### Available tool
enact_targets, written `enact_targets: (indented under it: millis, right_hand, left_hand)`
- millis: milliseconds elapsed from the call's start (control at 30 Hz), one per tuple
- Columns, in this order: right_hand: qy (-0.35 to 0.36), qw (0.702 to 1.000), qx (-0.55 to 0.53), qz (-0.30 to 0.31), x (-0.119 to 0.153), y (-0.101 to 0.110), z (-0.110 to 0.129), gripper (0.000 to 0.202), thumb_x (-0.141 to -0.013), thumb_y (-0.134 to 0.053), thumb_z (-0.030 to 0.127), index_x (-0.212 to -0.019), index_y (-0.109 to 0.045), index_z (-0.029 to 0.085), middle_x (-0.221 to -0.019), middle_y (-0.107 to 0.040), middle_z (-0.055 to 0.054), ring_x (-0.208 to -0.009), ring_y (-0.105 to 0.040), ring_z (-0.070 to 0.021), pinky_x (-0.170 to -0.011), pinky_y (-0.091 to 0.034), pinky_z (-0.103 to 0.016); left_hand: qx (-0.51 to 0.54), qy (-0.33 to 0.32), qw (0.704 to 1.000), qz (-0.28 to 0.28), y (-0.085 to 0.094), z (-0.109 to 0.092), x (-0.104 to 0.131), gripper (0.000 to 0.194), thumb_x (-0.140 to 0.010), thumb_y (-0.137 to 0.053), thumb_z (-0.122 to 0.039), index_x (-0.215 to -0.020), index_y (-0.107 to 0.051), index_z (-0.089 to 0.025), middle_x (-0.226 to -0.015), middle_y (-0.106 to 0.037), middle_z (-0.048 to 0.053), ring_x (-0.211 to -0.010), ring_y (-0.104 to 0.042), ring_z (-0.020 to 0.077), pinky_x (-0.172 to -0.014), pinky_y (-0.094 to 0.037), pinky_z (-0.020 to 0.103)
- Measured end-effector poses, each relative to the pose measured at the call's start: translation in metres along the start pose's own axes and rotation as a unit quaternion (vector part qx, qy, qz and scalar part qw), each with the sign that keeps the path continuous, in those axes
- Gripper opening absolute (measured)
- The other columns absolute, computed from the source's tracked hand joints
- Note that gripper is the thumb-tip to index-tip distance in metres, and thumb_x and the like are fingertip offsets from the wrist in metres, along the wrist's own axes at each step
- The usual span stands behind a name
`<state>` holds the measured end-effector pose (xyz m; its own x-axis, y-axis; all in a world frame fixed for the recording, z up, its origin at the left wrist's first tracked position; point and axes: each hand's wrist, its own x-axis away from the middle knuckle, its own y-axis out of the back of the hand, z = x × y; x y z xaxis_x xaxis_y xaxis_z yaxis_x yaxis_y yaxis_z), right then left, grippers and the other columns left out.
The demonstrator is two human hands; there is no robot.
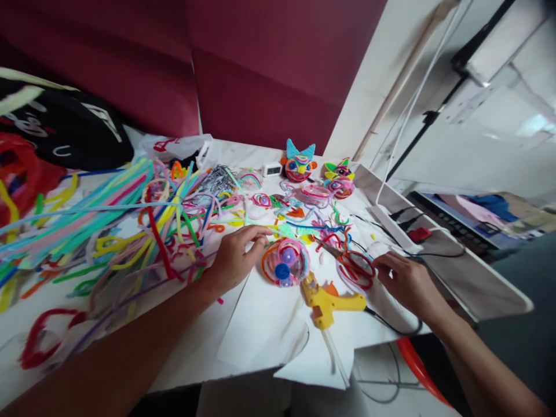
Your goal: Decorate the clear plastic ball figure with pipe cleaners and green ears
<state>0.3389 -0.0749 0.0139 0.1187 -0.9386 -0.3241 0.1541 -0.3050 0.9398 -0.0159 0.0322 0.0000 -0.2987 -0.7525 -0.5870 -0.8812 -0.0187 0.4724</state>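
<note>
My left hand (238,255) is partly closed, its fingertips at a pale green pipe cleaner (284,233) that stretches to the right. Just below those fingertips sits a round clear ornament (285,262) wrapped in pink and orange pipe cleaner, with a blue disc and purple beads on its front. My right hand (403,281) has its thumb and fingers closed at the red handle of a pair of scissors (356,267). The scissors' blades point left toward the pale green strip. Nearer to me, a yellow glue gun (332,302) lies on white paper, a clear glue stick protruding from it.
Loose pipe cleaners (113,214) cover the table's left side. At the back stand a blue-eared figure (299,162), a yellow-eared figure (341,176) and a small digital clock (273,170). A power strip (393,229) with cables lies right. A black bag (65,127) rests back left.
</note>
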Motion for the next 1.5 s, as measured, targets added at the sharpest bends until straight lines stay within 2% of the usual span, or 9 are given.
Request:
enact_targets:
  millis: [267, 500, 600, 767, 867, 967, 1100, 1300, 1500]
  right_hand:
    - [-0.006, 0.999, -0.048, 0.019, 0.037, 0.012, 0.025, 0.018, -0.092, -0.047, 0.02, -0.1, -0.063, 0.02, -0.079, -0.07, -0.004, -0.059, -0.065, -0.0152, -0.059, -0.051, -0.027]
    - [0.103, 0.992, -0.074, 0.003, 0.052, 0.01, 0.054, 0.019, -0.094, -0.05, 0.013, -0.106, -0.061, 0.022, -0.104, -0.066, -0.01, -0.095, -0.066, -0.0197, -0.083, -0.056, -0.032]
    - [0.148, 0.987, -0.065, 0.004, 0.049, 0.006, 0.064, 0.022, -0.094, -0.049, 0.012, -0.111, -0.06, 0.02, -0.11, -0.065, -0.012, -0.103, -0.063, -0.0222, -0.088, -0.056, -0.037]
    - [0.202, 0.977, -0.021, 0.06, 0.037, -0.002, 0.077, 0.03, -0.095, -0.045, 0.013, -0.124, -0.054, 0.014, -0.119, -0.063, -0.017, -0.106, -0.062, -0.0275, -0.087, -0.056, -0.048]
    - [0.225, 0.972, 0.01, 0.067, 0.031, -0.006, 0.082, 0.035, -0.093, -0.043, 0.009, -0.127, -0.053, 0.01, -0.12, -0.062, -0.02, -0.104, -0.063, -0.031, -0.084, -0.057, -0.054]
    - [0.223, 0.972, 0.009, 0.07, 0.026, -0.01, 0.086, 0.038, -0.091, -0.042, 0.007, -0.128, -0.053, 0.008, -0.116, -0.062, -0.022, -0.096, -0.065, -0.0294, -0.077, -0.059, -0.051]
    - [0.206, 0.975, -0.023, 0.085, 0.02, -0.018, 0.088, 0.039, -0.088, -0.044, 0.009, -0.126, -0.055, 0.008, -0.111, -0.058, -0.021, -0.093, -0.064, -0.0269, -0.075, -0.06, -0.044]
    - [0.225, 0.974, 0.026, 0.027, 0.015, -0.023, 0.081, 0.039, -0.084, -0.044, 0.005, -0.121, -0.055, 0.01, -0.108, -0.058, -0.019, -0.092, -0.062, -0.0288, -0.073, -0.059, -0.048]
    - [0.229, 0.971, 0.061, -0.001, 0.015, -0.017, 0.074, 0.034, -0.09, -0.045, 0.009, -0.122, -0.055, 0.011, -0.11, -0.057, -0.019, -0.089, -0.061, -0.0277, -0.071, -0.058, -0.047]
  left_hand:
    - [-0.022, 0.0, 1.0, 0.001, -0.001, -0.001, 0.001, 0.019, -0.086, -0.052, -0.02, -0.094, -0.07, -0.018, -0.092, -0.076, 0.004, -0.084, -0.071, 0.0171, -0.078, -0.054, 0.027]
    - [-0.024, -0.004, 1.0, 0.003, -0.001, 0.0, 0.001, 0.02, -0.086, -0.053, -0.019, -0.095, -0.07, -0.014, -0.092, -0.076, 0.007, -0.084, -0.071, 0.0173, -0.078, -0.053, 0.027]
    - [-0.016, -0.003, 1.0, 0.009, -0.001, -0.001, 0.001, 0.02, -0.087, -0.053, -0.019, -0.096, -0.07, -0.015, -0.09, -0.076, 0.006, -0.082, -0.071, 0.0169, -0.077, -0.053, 0.027]
    - [0.003, -0.008, 1.0, 0.021, 0.0, -0.002, 0.0, 0.02, -0.088, -0.051, -0.019, -0.098, -0.068, -0.015, -0.096, -0.073, 0.007, -0.088, -0.068, 0.0174, -0.08, -0.053, 0.028]
    - [0.035, -0.023, 0.997, 0.069, 0.002, -0.001, 0.001, 0.027, -0.087, -0.051, -0.018, -0.11, -0.064, -0.015, -0.108, -0.067, 0.009, -0.098, -0.064, 0.0189, -0.086, -0.052, 0.031]
    - [0.086, -0.05, 0.986, 0.136, 0.004, -0.001, 0.004, 0.039, -0.086, -0.053, -0.021, -0.124, -0.056, -0.017, -0.126, -0.058, 0.012, -0.118, -0.056, 0.0236, -0.102, -0.046, 0.038]
    - [0.127, -0.076, 0.97, 0.193, 0.005, -0.002, 0.006, 0.045, -0.088, -0.05, -0.028, -0.131, -0.049, -0.017, -0.133, -0.049, 0.015, -0.132, -0.044, 0.0285, -0.113, -0.035, 0.047]
    - [0.147, -0.075, 0.963, 0.214, 0.006, -0.004, 0.005, 0.049, -0.088, -0.052, -0.029, -0.135, -0.046, -0.016, -0.137, -0.046, 0.015, -0.134, -0.041, 0.0294, -0.114, -0.032, 0.048]
    - [0.152, -0.085, 0.962, 0.212, 0.008, -0.007, 0.005, 0.05, -0.089, -0.051, -0.031, -0.136, -0.045, -0.017, -0.136, -0.048, 0.015, -0.132, -0.042, 0.0298, -0.113, -0.035, 0.048]
